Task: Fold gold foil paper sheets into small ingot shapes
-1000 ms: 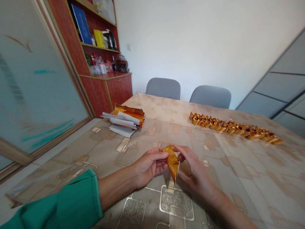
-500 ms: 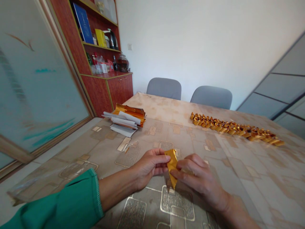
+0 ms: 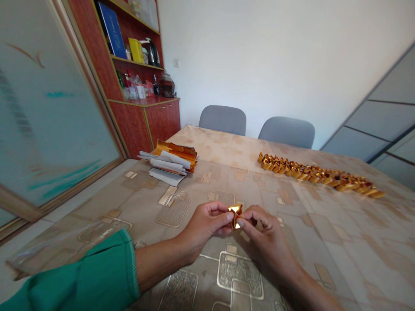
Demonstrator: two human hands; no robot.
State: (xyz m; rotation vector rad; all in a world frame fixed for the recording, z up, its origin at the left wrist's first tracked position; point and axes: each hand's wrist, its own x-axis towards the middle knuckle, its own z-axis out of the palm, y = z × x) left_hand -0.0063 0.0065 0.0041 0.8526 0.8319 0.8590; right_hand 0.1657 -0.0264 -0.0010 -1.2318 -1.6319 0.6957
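Note:
A small piece of folded gold foil paper (image 3: 235, 210) is held between my two hands above the table. My left hand (image 3: 209, 222) pinches its left side with thumb and fingers. On the other side, my right hand (image 3: 264, 226) grips the paper's right edge between thumb and forefinger. The piece is compact and creased, with bright facets facing up; the fingers cover part of it. Farther off to the right lie rows of folded gold paper pieces (image 3: 317, 172). A loose stack of gold and white paper sheets (image 3: 173, 162) rests at the back left.
A patterned tablecloth (image 3: 181, 289) covers the table. Two grey chairs (image 3: 222, 119) stand at its far side, against a white wall. A red-brown cabinet (image 3: 162, 121) with bottles, a kettle and a jar is at the left, by a frosted glass door (image 3: 55, 103).
The gold paper has gone from a long, flat pointed strip to a shorter, folded shape. My right hand's fingers have moved up and closed on its right edge; my left hand keeps its grip.

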